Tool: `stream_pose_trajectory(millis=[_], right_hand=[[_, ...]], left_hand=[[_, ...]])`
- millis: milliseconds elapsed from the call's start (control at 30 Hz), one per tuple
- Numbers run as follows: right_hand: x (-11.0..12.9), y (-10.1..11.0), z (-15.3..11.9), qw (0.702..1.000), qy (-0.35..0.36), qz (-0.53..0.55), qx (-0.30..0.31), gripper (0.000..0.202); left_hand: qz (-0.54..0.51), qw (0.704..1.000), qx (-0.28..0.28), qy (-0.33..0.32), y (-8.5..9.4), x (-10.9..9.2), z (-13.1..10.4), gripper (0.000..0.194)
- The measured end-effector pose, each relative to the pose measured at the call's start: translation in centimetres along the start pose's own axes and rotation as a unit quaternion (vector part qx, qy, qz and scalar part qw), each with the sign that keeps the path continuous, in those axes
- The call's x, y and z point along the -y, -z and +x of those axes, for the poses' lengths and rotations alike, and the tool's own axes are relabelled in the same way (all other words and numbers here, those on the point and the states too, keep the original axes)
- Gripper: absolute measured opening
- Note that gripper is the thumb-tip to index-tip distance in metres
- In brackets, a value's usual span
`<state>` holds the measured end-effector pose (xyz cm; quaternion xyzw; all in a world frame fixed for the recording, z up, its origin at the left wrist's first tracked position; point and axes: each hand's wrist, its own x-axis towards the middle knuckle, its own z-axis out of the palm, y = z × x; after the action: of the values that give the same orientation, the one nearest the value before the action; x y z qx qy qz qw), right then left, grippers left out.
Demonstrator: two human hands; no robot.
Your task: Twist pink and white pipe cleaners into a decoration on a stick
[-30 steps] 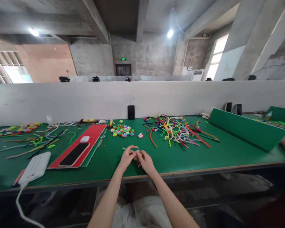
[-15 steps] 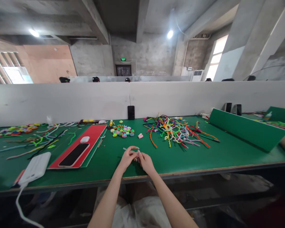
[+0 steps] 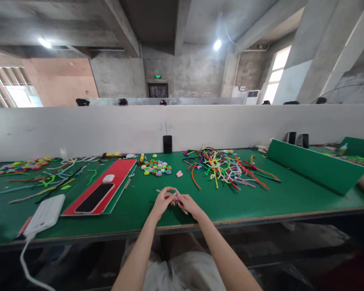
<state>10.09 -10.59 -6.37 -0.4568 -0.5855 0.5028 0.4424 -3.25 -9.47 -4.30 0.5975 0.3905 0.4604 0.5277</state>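
Near the front edge of the green table [image 3: 242,206], my left hand [image 3: 163,200] and my right hand [image 3: 188,203] meet, fingers pinched together. Between the fingertips is a small pale pink strip [image 3: 176,197], held by both hands; a thin pale end sticks out left of my left hand. Its full shape is hidden by the fingers. Just beyond my hands lies a small pink twisted piece [image 3: 179,173]. Behind and left of it are several colourful round pieces [image 3: 158,167]. To the right spreads a tangled pile of coloured fuzzy stems [image 3: 224,167].
On the left, a red board [image 3: 121,169] carries a phone [image 3: 94,197] and a white case [image 3: 108,178]. A white power bank [image 3: 47,214] with a cable lies near the edge. A black phone [image 3: 167,144] leans on the divider. A green panel [image 3: 315,165] stands at right.
My right hand has turned slightly, its wrist shifting right and its lower fingers now showing beneath. My left hand is almost unmoved, and more of the pink strip shows between the fingertips.
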Motion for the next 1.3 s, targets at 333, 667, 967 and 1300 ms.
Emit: stream_pose_trajectory(millis=[333,667,967,1300], right_hand=[[-0.8,-0.9,-0.6,0.996,0.034,0.010,-0.076,0.042],[-1.4,-0.6,-0.4,0.994,0.037,0.016,-0.102,0.035],[-1.1,-0.6,-0.5,0.995,0.034,0.016,-0.089,0.035],[-0.9,-0.4,0.1,0.997,0.008,0.011,-0.081,0.046]], left_hand=[[0.018,1.000,-0.018,-0.001,-0.2,0.3,0.1,0.031],[0.005,0.999,-0.038,-0.003,0.0,0.7,0.4,0.027],[0.002,1.000,-0.029,-0.004,0.1,0.5,0.2,0.024],[0.004,1.000,-0.026,-0.013,0.1,0.3,0.2,0.026]])
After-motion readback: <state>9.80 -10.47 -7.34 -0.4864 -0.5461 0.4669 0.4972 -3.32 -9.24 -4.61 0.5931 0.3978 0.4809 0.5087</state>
